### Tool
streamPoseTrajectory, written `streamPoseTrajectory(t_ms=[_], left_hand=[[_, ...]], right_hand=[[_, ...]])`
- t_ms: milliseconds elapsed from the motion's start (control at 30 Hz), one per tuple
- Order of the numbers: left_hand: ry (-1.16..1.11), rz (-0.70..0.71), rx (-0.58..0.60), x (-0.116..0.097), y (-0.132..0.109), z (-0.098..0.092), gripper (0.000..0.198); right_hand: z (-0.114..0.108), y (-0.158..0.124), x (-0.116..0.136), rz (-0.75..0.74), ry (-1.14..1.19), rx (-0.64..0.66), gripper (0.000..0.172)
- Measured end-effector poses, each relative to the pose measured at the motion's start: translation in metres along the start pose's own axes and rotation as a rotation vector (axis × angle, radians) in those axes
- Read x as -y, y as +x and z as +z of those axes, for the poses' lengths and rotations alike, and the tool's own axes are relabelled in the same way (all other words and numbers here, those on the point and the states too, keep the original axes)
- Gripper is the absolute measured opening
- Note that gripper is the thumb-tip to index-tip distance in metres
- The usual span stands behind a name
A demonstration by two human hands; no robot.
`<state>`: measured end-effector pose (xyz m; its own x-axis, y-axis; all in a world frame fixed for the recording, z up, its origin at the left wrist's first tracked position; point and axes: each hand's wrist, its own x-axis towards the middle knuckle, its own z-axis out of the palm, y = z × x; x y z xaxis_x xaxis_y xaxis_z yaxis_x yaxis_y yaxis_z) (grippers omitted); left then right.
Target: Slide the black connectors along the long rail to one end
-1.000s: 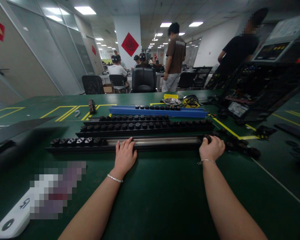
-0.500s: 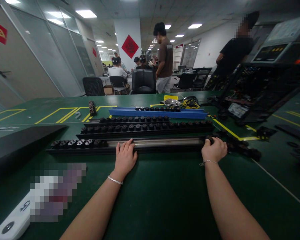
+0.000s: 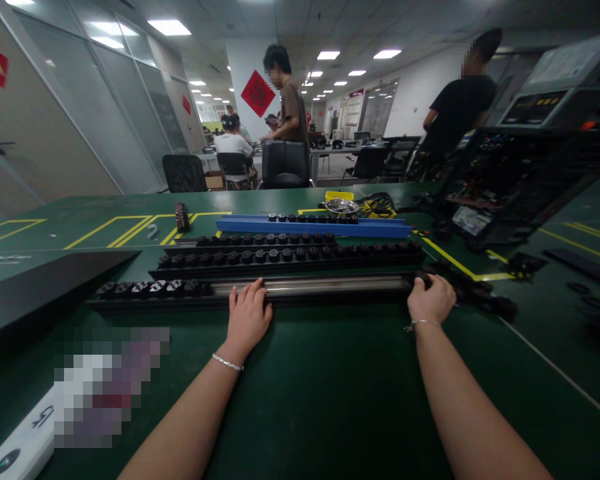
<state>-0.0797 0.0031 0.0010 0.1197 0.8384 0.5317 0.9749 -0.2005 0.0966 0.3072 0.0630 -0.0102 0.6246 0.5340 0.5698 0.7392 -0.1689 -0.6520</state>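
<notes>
A long black rail (image 3: 330, 288) with a shiny metal channel lies across the green table (image 3: 330, 400) in front of me. My left hand (image 3: 247, 317) rests flat on the rail's near edge, fingers stretched out over the channel. My right hand (image 3: 431, 300) is curled at the rail's right end, fingers closed on a small black part (image 3: 423, 278) there. Several black knob-like parts (image 3: 153, 288) sit in the rail's left section. More loose black parts (image 3: 485, 297) lie just right of my right hand.
Two more black rails (image 3: 290, 257) full of parts and a blue rail (image 3: 320, 227) lie behind. A metal bowl (image 3: 343, 205) sits further back. A dark slab (image 3: 45, 283) is at the left, an open electronics case (image 3: 510, 180) at the right. People stand and sit beyond the table.
My hands have barely moved; the right hand shifted slightly right along the rail's end. The standing person in the brown shirt has walked left in the background.
</notes>
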Motion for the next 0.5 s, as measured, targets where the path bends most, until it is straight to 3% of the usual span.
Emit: streamPoseTrajectory(t_ms=[500], left_hand=[[0.017,0.007,0.003,0.0,0.0,-0.001,0.026]], right_hand=[[-0.005,0.011,-0.01,0.134,-0.014,0.065,0.038]])
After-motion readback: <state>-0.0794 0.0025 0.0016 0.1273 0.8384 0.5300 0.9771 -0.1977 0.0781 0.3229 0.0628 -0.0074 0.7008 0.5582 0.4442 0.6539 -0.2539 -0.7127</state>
